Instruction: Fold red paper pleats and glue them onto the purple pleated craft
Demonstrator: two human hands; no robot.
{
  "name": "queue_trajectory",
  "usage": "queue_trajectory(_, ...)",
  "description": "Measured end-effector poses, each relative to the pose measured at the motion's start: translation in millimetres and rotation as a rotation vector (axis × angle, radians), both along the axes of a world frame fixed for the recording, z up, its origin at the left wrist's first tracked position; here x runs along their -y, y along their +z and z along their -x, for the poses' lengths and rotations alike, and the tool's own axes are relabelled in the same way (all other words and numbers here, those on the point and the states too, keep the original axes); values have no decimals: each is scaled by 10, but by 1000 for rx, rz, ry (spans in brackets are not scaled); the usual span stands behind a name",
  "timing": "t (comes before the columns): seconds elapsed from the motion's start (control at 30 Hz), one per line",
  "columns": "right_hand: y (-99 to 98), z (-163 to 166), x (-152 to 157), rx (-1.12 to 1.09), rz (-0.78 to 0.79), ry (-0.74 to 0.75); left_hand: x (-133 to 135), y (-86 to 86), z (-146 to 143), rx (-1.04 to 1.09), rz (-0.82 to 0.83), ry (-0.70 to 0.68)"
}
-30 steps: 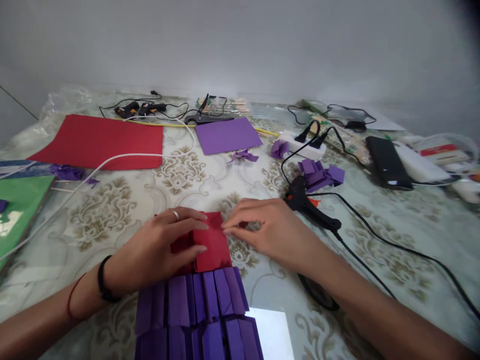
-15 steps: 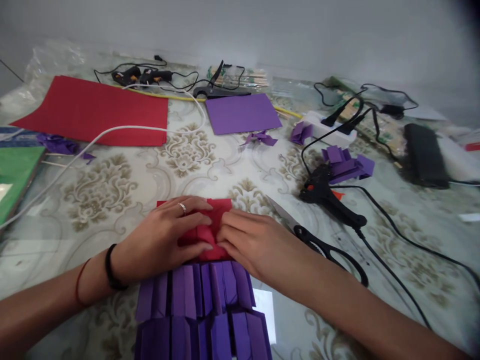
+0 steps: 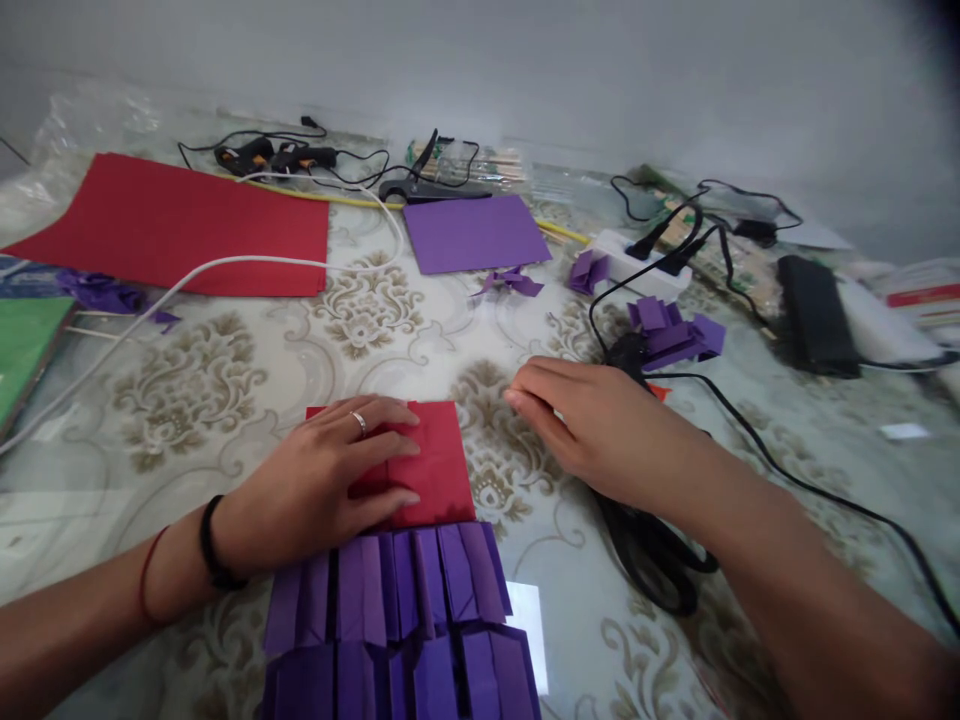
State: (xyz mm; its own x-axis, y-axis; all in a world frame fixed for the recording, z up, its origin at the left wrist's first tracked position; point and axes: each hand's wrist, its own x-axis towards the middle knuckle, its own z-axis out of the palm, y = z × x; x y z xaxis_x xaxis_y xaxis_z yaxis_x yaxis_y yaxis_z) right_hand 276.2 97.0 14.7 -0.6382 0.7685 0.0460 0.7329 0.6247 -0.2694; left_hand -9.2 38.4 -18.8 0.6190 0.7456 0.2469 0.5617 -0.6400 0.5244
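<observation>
My left hand (image 3: 322,485) lies flat, fingers stretched, on a folded red paper square (image 3: 442,465) and holds it down on the table. Just below the red piece sit rows of folded purple paper strips (image 3: 390,600). My right hand (image 3: 600,430) is off the red paper, to its right, with the fingers stretched out and nothing visibly gripped. It covers the blades of black-handled scissors (image 3: 656,565), whose handles show beneath my wrist. A black glue gun (image 3: 624,350) lies just behind that hand, partly hidden.
A pile of purple folded pieces (image 3: 671,335) and a white power strip (image 3: 637,262) with black cords lie at the right. A purple sheet (image 3: 472,232), a red sheet (image 3: 180,225), a green sheet (image 3: 22,345) and a white cable (image 3: 187,275) lie farther back and left.
My right hand has left the red paper and moved right, over the scissors. My left hand stays pressed on the red piece, which now lies flatter.
</observation>
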Motion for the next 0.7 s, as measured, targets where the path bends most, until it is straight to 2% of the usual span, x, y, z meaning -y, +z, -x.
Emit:
queue_trajectory(0.1, -45, 22, -16, 9, 4, -2, 13, 5, 3, -14, 0, 20)
queue_trajectory(0.23, -65, 72, 17, -142, -20, 25, 23, 10, 0, -31, 4, 66)
queue_trajectory(0.4, -136, 252, 145, -315, 22, 151, 12, 20, -5, -65, -8, 65)
queue_trajectory(0.53, -205, 408, 219, -168, 57, 159, 5, 64, -13, -99, -13, 67)
queue_trajectory(0.7, -219, 454, 230, 39, -19, 175, 8, 100, -20, -161, -2, 59)
